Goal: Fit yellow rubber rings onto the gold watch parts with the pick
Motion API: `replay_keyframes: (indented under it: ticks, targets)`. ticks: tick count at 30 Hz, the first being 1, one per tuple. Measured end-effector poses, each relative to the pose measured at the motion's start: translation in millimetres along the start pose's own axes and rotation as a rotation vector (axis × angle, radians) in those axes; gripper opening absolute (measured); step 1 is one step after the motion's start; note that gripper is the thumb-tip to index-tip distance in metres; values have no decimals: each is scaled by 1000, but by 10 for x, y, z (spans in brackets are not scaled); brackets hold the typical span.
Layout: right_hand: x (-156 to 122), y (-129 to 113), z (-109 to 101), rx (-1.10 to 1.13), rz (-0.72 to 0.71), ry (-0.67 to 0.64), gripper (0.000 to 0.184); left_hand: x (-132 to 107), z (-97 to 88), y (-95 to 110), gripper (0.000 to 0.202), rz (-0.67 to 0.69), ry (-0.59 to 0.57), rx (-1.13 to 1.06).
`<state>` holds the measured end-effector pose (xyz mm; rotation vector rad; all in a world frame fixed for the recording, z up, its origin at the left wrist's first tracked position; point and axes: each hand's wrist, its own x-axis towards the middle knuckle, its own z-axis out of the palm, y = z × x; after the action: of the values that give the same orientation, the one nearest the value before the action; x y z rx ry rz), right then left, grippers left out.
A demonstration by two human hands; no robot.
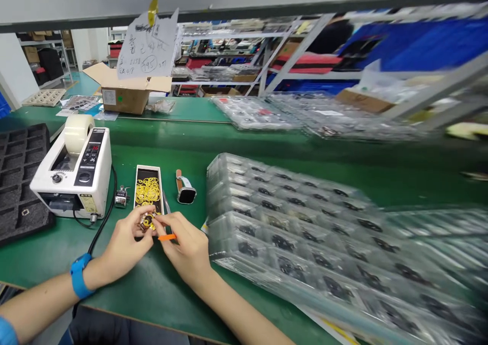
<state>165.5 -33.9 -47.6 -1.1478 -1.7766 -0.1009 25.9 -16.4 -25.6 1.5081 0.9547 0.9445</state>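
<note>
Green table (183, 299): left hand (122, 243) curls fingers around small yellow part (147, 222); right hand (188, 243) meets it, finger closure unclear. Likely light, slippery; hold edges.

Back from the near edge of your green counter (160, 286), on your left, stands a white tape dispenser (72, 178) bearing a tape roll (77, 132). A black foam tray (17, 182) lies beside it, further left. Beyond, an open cardboard box (127, 101) sits behind a hanging handwritten sheet (147, 47).

On bench (179, 149), left to right: tape dispenser (76, 174), box (160, 187) with rings (148, 188) inside, watch (186, 195), stacked trays (219, 202).
</note>
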Motion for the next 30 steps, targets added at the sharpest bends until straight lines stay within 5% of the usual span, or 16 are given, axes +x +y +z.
replay_keyframes:
  ticks: [6,11,15,19,23,30]
  targets:
    - [30,15,13,36,73,-38,12,-46,-13,-14,40,209,-54,324]
    - [93,-24,-88,272,124,-98,15,-8,-56,-45,39,193,-34,379]
    - [140,2,-153,444,362,-157,15,96,-169,-74,35,60,127,231]
    - [150,112,-116,398,605,-368,25,179,-246,-17,36,2,189,-99]
    - [99,176,-79,275,577,-452,9,180,-221,86,37,-61,122,-247]
    - [87,185,-79,324,552,-407,13,181,-233,97,43,-118,128,-283]
